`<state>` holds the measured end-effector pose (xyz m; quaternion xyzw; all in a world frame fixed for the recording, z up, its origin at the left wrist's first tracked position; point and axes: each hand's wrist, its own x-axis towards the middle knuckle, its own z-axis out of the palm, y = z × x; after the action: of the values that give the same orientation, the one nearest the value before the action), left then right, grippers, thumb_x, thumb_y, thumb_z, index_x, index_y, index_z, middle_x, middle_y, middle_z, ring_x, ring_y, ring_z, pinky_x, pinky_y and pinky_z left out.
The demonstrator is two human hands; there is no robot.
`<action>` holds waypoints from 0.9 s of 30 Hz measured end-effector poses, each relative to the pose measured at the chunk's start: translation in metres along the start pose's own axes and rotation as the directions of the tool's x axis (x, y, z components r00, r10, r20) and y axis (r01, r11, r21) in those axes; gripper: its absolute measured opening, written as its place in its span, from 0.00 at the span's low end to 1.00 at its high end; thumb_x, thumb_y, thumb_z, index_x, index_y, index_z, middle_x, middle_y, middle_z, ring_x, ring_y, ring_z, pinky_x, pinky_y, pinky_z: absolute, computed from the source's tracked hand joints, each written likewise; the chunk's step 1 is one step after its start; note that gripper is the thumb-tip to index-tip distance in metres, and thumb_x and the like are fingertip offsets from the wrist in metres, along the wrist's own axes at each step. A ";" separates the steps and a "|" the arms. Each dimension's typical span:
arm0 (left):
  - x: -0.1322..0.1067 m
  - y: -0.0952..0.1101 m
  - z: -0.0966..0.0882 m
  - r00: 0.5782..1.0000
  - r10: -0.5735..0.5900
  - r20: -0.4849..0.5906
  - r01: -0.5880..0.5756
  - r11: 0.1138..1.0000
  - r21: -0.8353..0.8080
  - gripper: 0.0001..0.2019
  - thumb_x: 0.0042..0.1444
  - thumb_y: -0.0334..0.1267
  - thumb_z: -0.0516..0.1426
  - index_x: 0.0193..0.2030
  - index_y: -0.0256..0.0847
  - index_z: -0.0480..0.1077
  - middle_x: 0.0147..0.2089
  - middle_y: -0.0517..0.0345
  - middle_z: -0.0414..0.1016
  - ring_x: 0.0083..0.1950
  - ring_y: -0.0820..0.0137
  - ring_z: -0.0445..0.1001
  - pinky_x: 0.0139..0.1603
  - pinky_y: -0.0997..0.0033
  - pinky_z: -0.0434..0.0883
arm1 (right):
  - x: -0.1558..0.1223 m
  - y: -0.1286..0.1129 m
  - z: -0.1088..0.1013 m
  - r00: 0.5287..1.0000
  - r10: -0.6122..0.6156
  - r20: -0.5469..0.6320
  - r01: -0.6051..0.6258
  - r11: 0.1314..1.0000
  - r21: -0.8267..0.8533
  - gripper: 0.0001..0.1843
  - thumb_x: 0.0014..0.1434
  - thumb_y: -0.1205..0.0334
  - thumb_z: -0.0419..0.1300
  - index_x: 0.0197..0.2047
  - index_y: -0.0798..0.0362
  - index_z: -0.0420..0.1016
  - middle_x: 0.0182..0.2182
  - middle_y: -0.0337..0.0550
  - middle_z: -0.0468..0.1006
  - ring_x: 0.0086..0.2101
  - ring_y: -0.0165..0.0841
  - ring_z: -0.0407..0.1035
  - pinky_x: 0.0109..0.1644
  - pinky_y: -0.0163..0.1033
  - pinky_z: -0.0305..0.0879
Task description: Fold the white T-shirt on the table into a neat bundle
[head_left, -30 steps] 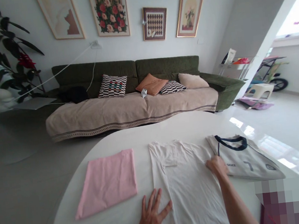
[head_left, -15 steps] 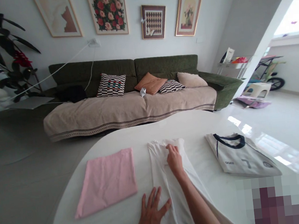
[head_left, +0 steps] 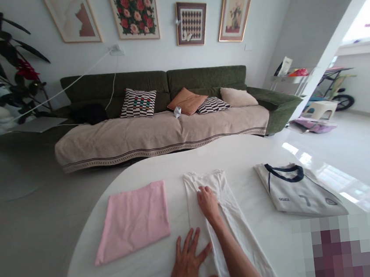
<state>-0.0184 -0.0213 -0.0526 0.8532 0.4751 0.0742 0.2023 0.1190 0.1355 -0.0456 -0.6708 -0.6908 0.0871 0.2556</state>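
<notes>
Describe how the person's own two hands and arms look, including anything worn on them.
Both are bare. The left hand shows no ring, watch or glove. The right hand and its long forearm also carry no sleeve, bracelet or marking. No cuffs show in view.

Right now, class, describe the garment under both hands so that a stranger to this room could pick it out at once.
Start at the white table in front of the green sofa. Three garments lie on it in a row; take the middle one, the white shirt, folded into a long narrow strip. The left hand and right hand press on it, unlike the pink cloth and the navy-collared jersey beside it.
</notes>
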 end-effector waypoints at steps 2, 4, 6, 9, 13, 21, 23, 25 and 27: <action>-0.001 0.001 -0.001 1.000 0.000 -0.011 0.000 1.000 0.008 0.36 0.55 0.67 0.46 0.69 0.63 0.45 0.74 0.46 0.39 0.72 0.44 0.40 0.61 0.23 0.47 | -0.007 0.003 -0.009 0.998 -0.062 0.020 0.061 0.997 0.049 0.13 0.64 0.58 0.58 0.49 0.54 0.71 0.46 0.44 0.75 0.43 0.34 0.73 0.46 0.46 0.72; -0.001 0.002 -0.003 1.000 0.003 -0.022 -0.003 1.000 0.015 0.36 0.55 0.66 0.46 0.69 0.62 0.45 0.74 0.46 0.40 0.72 0.44 0.42 0.61 0.23 0.47 | -0.019 0.019 -0.026 0.995 -0.096 0.007 0.095 0.991 0.094 0.13 0.64 0.59 0.57 0.50 0.53 0.71 0.48 0.44 0.75 0.45 0.34 0.72 0.48 0.47 0.71; -0.001 0.003 -0.004 0.999 0.001 -0.033 0.000 1.000 0.020 0.35 0.55 0.66 0.47 0.69 0.62 0.46 0.74 0.46 0.41 0.72 0.44 0.43 0.62 0.25 0.49 | -0.041 0.047 -0.049 0.996 -0.080 -0.028 0.083 0.990 0.114 0.13 0.65 0.60 0.56 0.52 0.52 0.70 0.51 0.45 0.74 0.48 0.35 0.71 0.52 0.48 0.70; -0.001 0.005 -0.005 0.999 -0.011 -0.041 0.012 1.000 0.022 0.36 0.54 0.67 0.48 0.68 0.62 0.49 0.74 0.45 0.45 0.72 0.44 0.46 0.62 0.26 0.51 | -0.091 0.092 -0.085 0.998 -0.014 -0.060 0.020 0.995 0.094 0.12 0.66 0.64 0.52 0.52 0.54 0.69 0.52 0.48 0.74 0.50 0.37 0.71 0.54 0.48 0.68; 0.000 0.008 -0.006 0.998 -0.024 -0.058 0.025 1.000 0.018 0.35 0.55 0.65 0.49 0.68 0.61 0.51 0.73 0.45 0.49 0.70 0.43 0.51 0.62 0.26 0.50 | -0.164 0.116 -0.107 1.000 0.016 0.002 -0.016 1.000 0.028 0.09 0.65 0.59 0.50 0.40 0.49 0.71 0.38 0.45 0.79 0.38 0.36 0.76 0.43 0.40 0.72; -0.014 0.020 -0.016 1.000 0.021 -0.018 -0.021 1.000 -0.011 0.30 0.60 0.57 0.51 0.67 0.53 0.56 0.71 0.48 0.55 0.70 0.49 0.54 0.65 0.31 0.48 | -0.206 0.092 -0.097 0.992 0.044 0.117 -0.024 0.985 -0.170 0.14 0.63 0.66 0.45 0.31 0.48 0.70 0.32 0.49 0.78 0.36 0.43 0.74 0.43 0.49 0.69; -0.028 0.025 -0.017 0.997 0.068 0.024 -0.067 0.997 -0.027 0.31 0.59 0.60 0.50 0.67 0.56 0.54 0.71 0.50 0.54 0.70 0.50 0.54 0.65 0.31 0.48 | -0.207 0.094 -0.100 0.984 -0.021 0.176 0.047 0.988 -0.144 0.14 0.64 0.61 0.47 0.37 0.49 0.73 0.42 0.52 0.79 0.46 0.43 0.73 0.51 0.48 0.68; -0.041 0.030 -0.016 0.990 0.112 0.085 -0.109 0.993 -0.043 0.36 0.56 0.64 0.50 0.69 0.57 0.49 0.72 0.50 0.50 0.71 0.50 0.52 0.65 0.29 0.46 | -0.213 0.100 -0.104 0.958 -0.108 0.265 0.139 0.985 -0.101 0.18 0.59 0.55 0.56 0.51 0.51 0.73 0.57 0.52 0.72 0.58 0.45 0.64 0.59 0.50 0.63; -0.052 0.033 -0.012 0.979 0.127 0.159 -0.122 0.992 -0.043 0.40 0.54 0.64 0.52 0.70 0.55 0.45 0.73 0.48 0.45 0.72 0.49 0.47 0.64 0.27 0.45 | -0.221 0.110 -0.107 0.922 -0.170 0.349 0.205 0.977 -0.063 0.39 0.51 0.52 0.63 0.65 0.54 0.61 0.65 0.52 0.60 0.64 0.50 0.53 0.63 0.54 0.58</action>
<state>-0.0243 -0.0772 -0.0244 0.8809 0.4017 0.0255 0.2491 0.2596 -0.0939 -0.0574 -0.5880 -0.7891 0.1431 0.1058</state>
